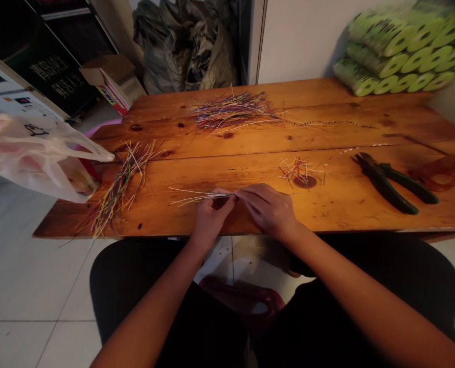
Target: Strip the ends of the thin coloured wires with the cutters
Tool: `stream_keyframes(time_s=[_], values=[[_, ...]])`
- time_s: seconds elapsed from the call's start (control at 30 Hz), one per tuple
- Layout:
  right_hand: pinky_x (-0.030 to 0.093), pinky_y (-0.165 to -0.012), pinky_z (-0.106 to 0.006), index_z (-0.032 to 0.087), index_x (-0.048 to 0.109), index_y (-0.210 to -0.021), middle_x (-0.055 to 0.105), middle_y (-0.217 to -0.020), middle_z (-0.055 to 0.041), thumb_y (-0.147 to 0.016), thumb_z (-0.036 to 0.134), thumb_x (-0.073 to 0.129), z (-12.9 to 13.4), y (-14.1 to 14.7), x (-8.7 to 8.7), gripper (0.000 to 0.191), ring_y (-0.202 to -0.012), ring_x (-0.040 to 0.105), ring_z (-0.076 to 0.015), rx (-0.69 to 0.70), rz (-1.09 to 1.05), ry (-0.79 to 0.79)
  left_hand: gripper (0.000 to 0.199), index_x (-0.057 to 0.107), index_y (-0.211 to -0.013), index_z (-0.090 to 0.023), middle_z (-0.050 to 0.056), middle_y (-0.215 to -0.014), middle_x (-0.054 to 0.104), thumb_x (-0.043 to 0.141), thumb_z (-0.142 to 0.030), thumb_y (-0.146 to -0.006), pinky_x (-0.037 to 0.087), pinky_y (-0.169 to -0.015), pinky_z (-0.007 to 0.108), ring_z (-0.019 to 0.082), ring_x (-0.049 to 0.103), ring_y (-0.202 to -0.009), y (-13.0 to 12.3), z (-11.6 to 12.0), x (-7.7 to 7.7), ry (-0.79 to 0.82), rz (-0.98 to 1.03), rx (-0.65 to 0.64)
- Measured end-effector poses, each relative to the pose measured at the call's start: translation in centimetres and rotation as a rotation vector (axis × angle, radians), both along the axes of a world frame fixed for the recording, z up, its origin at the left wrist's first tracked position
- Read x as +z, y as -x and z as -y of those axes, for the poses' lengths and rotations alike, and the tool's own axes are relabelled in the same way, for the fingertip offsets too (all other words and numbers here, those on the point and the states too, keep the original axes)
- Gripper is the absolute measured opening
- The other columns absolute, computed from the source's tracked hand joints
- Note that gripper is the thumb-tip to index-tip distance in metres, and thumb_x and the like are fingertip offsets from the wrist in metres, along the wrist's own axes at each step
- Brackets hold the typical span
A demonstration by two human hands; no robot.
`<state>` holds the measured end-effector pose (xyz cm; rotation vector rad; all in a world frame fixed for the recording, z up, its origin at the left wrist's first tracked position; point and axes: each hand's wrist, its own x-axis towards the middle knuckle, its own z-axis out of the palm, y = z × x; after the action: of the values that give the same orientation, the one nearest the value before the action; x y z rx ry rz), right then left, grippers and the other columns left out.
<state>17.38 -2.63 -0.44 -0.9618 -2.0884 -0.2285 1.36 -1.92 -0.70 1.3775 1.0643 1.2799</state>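
My left hand (214, 214) is closed on a few thin pale wires (191, 196), whose loose ends stick out to the left over the wooden table. Touching its fingertips, my right hand (270, 208) pinches at the right end of these wires; the exact grip is too small to make out. A bundle of coloured wires (122, 186) lies on the table to the left. Farther back is a bigger pile of coloured wires (231, 110). Short wire pieces (298, 171) are scattered just beyond my right hand.
Dark-handled pliers (390, 181) rest on the wooden table (327, 138) at the right, near an orange-red item (442, 171). A white plastic bag (39, 153) stands at the left edge. Green-wrapped rolls (407, 56) are stacked at the back right.
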Motion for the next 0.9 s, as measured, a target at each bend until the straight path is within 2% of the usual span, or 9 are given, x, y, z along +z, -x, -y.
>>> stream_keyframes(time_s=[0.1,0.23,0.33,0.5,0.67,0.9], values=[[0.051,-0.069,-0.028,0.018,0.062,-0.108,0.069,-0.093,-0.0064,-0.089,0.011,0.045,0.1,0.1,0.4,0.026,-0.086,0.064,-0.0179,0.013,0.018,0.041,0.009,0.06,-0.073,-0.019,-0.003,-0.072,0.058,0.064,-0.028,-0.075,0.043,-0.072,0.024,0.011,0.054,-0.073,0.0,0.0,0.0,-0.002,0.008,-0.017],[0.05,-0.068,-0.028,0.017,0.061,-0.101,0.068,-0.091,-0.0069,-0.089,0.012,0.044,0.1,0.2,0.8,0.022,-0.084,0.063,-0.0186,0.033,0.001,0.174,0.008,0.061,-0.074,-0.019,-0.001,-0.075,0.06,0.063,-0.027,-0.074,0.044,-0.077,0.028,0.014,0.057,-0.077,0.0,0.0,0.1,-0.015,-0.046,-0.001],[0.05,-0.068,-0.028,0.018,0.06,-0.097,0.067,-0.088,-0.0059,-0.088,0.014,0.046,-0.1,0.2,0.8,0.017,-0.081,0.063,-0.018,0.063,-0.08,0.279,0.008,0.063,-0.076,-0.019,0.001,-0.079,0.063,0.062,-0.027,-0.074,0.045,-0.081,0.03,0.015,0.059,-0.08,0.1,0.0,0.1,-0.042,-0.089,0.035],[0.05,-0.073,-0.027,0.021,0.058,-0.1,0.067,-0.092,-0.0031,-0.086,0.012,0.049,-0.8,-0.1,0.3,0.019,-0.083,0.063,-0.0158,0.172,-0.236,0.409,0.008,0.065,-0.079,-0.02,0.0,-0.081,0.066,0.062,-0.027,-0.076,0.045,-0.082,0.029,0.014,0.06,-0.08,0.1,-0.2,0.0,-0.055,-0.071,0.014],[0.05,-0.07,-0.026,0.022,0.056,-0.1,0.066,-0.093,-0.0031,-0.083,0.009,0.049,-0.9,-0.3,0.1,0.023,-0.084,0.063,-0.0161,0.211,-0.255,0.442,0.008,0.067,-0.078,-0.02,0.0,-0.081,0.067,0.064,-0.027,-0.075,0.046,-0.082,0.029,0.015,0.061,-0.08,0.2,-0.3,-0.4,-0.033,-0.04,0.031],[0.052,-0.07,-0.027,0.023,0.055,-0.104,0.067,-0.098,-0.0039,-0.081,0.01,0.051,-0.9,-0.1,-0.1,0.027,-0.084,0.065,-0.0165,0.158,-0.289,0.484,0.012,0.069,-0.084,-0.021,0.001,-0.087,0.07,0.064,-0.028,-0.075,0.047,-0.087,0.032,0.016,0.063,-0.085,0.2,-0.3,-0.3,-0.036,-0.042,0.019]])
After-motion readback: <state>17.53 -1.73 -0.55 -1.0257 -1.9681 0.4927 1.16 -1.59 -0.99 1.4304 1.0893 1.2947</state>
